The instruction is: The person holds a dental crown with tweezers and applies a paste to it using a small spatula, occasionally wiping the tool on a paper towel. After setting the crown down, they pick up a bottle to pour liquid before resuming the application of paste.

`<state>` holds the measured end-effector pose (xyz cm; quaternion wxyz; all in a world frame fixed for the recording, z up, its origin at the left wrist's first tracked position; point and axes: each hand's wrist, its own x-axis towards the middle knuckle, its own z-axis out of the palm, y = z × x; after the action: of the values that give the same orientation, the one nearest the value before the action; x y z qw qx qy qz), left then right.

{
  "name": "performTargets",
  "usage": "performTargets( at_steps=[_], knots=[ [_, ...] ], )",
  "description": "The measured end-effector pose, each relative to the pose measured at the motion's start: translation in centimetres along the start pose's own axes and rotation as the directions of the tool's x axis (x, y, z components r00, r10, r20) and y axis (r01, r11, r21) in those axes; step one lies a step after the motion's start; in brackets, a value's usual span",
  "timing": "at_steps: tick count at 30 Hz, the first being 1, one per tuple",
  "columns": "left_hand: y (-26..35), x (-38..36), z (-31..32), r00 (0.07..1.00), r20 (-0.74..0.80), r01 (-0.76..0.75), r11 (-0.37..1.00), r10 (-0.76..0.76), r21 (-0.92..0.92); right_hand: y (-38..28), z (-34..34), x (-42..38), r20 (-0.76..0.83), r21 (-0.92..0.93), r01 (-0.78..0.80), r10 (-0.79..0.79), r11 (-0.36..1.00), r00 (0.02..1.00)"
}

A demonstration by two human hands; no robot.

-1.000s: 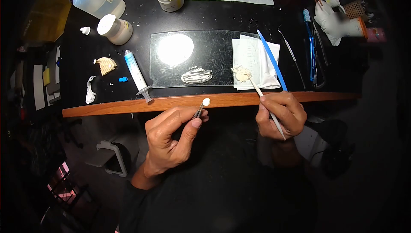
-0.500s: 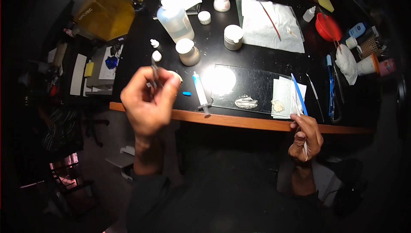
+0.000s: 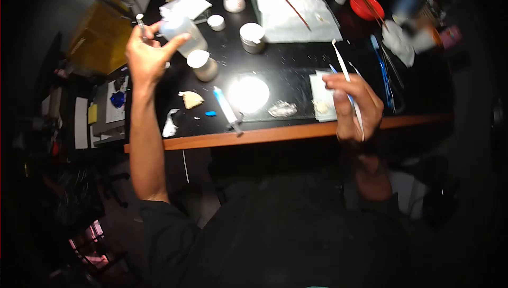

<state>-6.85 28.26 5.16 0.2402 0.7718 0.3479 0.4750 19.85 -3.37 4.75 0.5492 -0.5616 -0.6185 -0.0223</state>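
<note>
My left hand (image 3: 148,55) is at the upper part of a large translucent bottle (image 3: 194,42), its thumb across the front and its fingers on the far left side. A small shiny metal piece (image 3: 141,22) sticks up at those fingers. My right hand (image 3: 355,103) is closed around a slender white instrument (image 3: 342,58) with a bent tip, pointing up and away. A blue stick shows behind these fingers. Beneath the right hand is a white paper pad (image 3: 329,114) bearing a cream-coloured lump (image 3: 321,106). Beside the bottle stands a white-lidded jar (image 3: 203,68).
A syringe (image 3: 226,107), a small blue piece (image 3: 210,113) and a beige piece (image 3: 191,99) lie near the wooden table edge (image 3: 264,130). The glass plate carries a silvery smear (image 3: 283,109). Farther back are a jar (image 3: 252,38), a cloth (image 3: 286,29) and a red bowl (image 3: 366,5).
My left hand has moved up and away from the table edge to the bottle, uncovering the beige piece. My right hand has risen over the pad with the white instrument. The view has shifted.
</note>
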Motion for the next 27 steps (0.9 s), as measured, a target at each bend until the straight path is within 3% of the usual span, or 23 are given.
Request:
performTargets(
  at_steps=[3, 7, 8, 13, 16, 19, 20, 22, 23, 25, 27],
  knots=[
    [-0.3, 0.2, 0.8, 0.990, 0.052, 0.131, 0.989, -0.128, -0.067, 1.2, -1.0, -1.3, -0.034, -0.027, -0.120, 0.119, 0.992, 0.992],
    [0.0, 0.1, 1.1, 0.998, -0.046, -0.047, 0.996, 0.044, -0.070, 2.1, -2.1, -2.1, -0.069, -0.015, -0.143, 0.142, 0.990, 0.987],
    [0.9, -0.1, 0.6, 0.999, -0.038, -0.008, 0.993, 0.004, -0.116, 1.9, -2.4, -2.3, -0.065, -0.024, -0.152, 0.150, 0.988, 0.987],
    [7.1, -2.3, -2.8, 0.990, -0.057, -0.136, 0.985, 0.130, -0.109, -0.6, -2.1, -1.3, 0.001, -0.015, -0.001, 0.001, 1.000, 1.000],
    [11.6, -4.4, -3.2, 0.988, 0.052, -0.127, 0.957, 0.145, -0.262, -1.6, 0.3, -0.5, -0.060, 0.115, 0.113, -0.107, 0.987, 0.992],
    [13.7, -4.8, -3.0, 0.924, 0.199, -0.339, 0.940, 0.325, 0.036, -2.3, 3.9, -0.1, -0.099, 0.182, 0.143, -0.127, 0.973, 0.987],
    [13.4, -5.2, -1.6, 0.966, 0.110, -0.231, 0.972, 0.233, -0.034, -2.0, 5.1, -0.1, -0.074, 0.184, 0.119, -0.107, 0.976, 0.991],
    [12.5, -5.0, -0.3, 0.975, 0.081, -0.199, 0.977, 0.205, -0.074, -1.6, 6.9, -0.2, -0.050, 0.185, 0.075, -0.067, 0.980, 0.996],
    [12.6, -4.9, 0.2, 0.992, 0.081, -0.079, 0.983, 0.093, -0.164, -1.3, 7.4, -0.1, -0.057, 0.143, 0.115, -0.107, 0.983, 0.993],
    [11.9, -4.1, 0.2, 0.991, 0.058, -0.114, 0.984, 0.123, -0.138, -1.0, 8.0, 1.6, -0.073, 0.091, 0.104, -0.098, 0.990, 0.993],
    [11.4, -3.4, 0.4, 0.988, 0.035, -0.131, 0.945, 0.148, -0.299, -0.7, 8.4, 3.4, -0.109, 0.076, 0.166, -0.157, 0.983, 0.982]
  ],
)
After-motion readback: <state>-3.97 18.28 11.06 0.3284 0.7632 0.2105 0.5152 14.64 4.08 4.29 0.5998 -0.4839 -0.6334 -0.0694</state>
